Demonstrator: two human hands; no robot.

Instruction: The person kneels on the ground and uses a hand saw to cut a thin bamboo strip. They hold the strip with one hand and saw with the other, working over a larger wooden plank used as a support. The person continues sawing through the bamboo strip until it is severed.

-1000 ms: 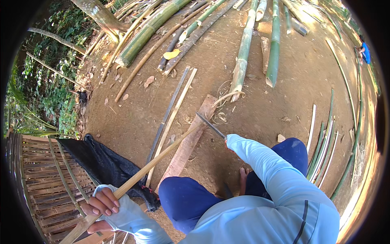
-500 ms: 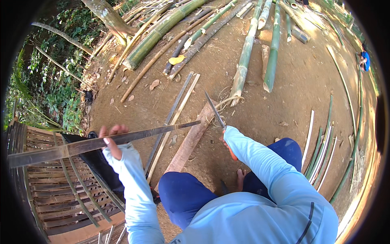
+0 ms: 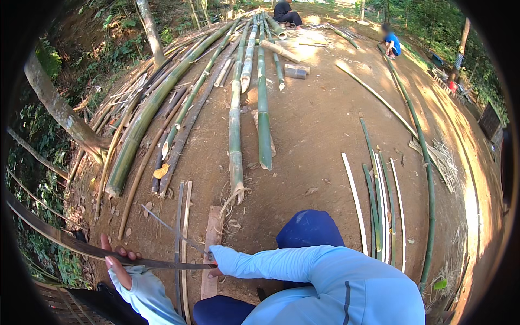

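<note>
My left hand [image 3: 123,261] holds a long dark bamboo strip [image 3: 70,242], thumb on the near side and fingers behind it. The strip slants across the lower left, its far left part bending near the picture's rim. Its right end reaches my right hand [image 3: 214,268], which is closed round the handle of a long-bladed knife [image 3: 172,227]. The blade points up and to the left, above the strip. The handle is mostly hidden by the hand and sleeve. Below the knife, a flat wooden plank [image 3: 213,230] lies on the ground beside my knee.
Two narrow strips [image 3: 184,238] lie left of the plank. Long green bamboo poles [image 3: 235,130] fan out ahead. Thin split strips [image 3: 382,211] lie at right, near a long pole [image 3: 428,200]. A slatted bamboo piece [image 3: 54,303] is at lower left. Two people sit or crouch far off.
The view has tilted up, showing more ground ahead. My right hand and knife have come closer to the strip's right end, and the blade now points further left.
</note>
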